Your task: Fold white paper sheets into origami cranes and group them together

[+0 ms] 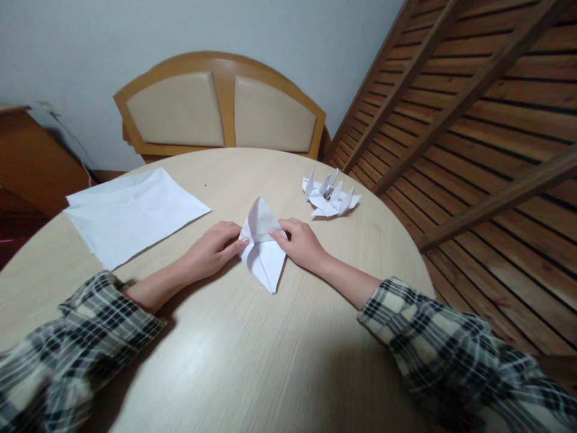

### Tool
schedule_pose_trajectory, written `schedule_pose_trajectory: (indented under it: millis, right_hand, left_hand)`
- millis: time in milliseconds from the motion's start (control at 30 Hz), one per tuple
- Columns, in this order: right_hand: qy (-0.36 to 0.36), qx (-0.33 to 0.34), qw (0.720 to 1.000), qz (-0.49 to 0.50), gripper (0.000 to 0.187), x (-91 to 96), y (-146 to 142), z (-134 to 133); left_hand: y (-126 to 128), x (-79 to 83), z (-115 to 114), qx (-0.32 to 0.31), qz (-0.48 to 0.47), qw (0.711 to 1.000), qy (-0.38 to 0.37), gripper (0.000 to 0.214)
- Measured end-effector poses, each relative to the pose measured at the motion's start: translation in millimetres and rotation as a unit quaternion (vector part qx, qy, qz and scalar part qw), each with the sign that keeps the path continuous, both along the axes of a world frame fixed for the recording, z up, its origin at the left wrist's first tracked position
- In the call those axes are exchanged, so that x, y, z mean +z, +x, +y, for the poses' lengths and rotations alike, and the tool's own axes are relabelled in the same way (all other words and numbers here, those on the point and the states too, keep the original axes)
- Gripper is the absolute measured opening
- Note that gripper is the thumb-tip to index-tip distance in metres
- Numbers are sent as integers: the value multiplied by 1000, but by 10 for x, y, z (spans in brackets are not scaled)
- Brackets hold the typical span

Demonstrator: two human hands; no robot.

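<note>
A partly folded sheet of white origami paper lies near the middle of the table, shaped like a diamond with one point towards me. Its upper flap stands raised and curved on the left side. My left hand pinches the left corner, thumb on top and fingers at the edge. On the opposite corner, my right hand grips the paper, its thumb pressing on the upper layer. The fingertips under the paper are hidden.
Several folded paper cranes sit clustered at the table's right. White sheets lie on the left. Beyond the round table stands a wooden headboard; a slatted wooden panel rises along the right.
</note>
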State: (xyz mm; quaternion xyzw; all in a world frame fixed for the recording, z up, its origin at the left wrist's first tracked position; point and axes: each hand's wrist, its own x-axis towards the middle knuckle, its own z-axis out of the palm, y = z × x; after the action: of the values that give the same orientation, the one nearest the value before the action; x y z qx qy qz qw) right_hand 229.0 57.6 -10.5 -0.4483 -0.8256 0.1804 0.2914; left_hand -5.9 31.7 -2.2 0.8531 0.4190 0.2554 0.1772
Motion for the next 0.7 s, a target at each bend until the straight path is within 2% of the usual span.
schedule_pose_trajectory:
  millis: [433, 700]
  right_hand:
    - [1, 19, 1000, 17, 21, -2, -7, 2]
    - [9, 35, 999, 25, 21, -8, -10, 10]
  left_hand:
    - [16, -3, -7, 109, -30, 993, -23, 33]
    - [110, 49, 5, 171, 12, 985, 5, 41]
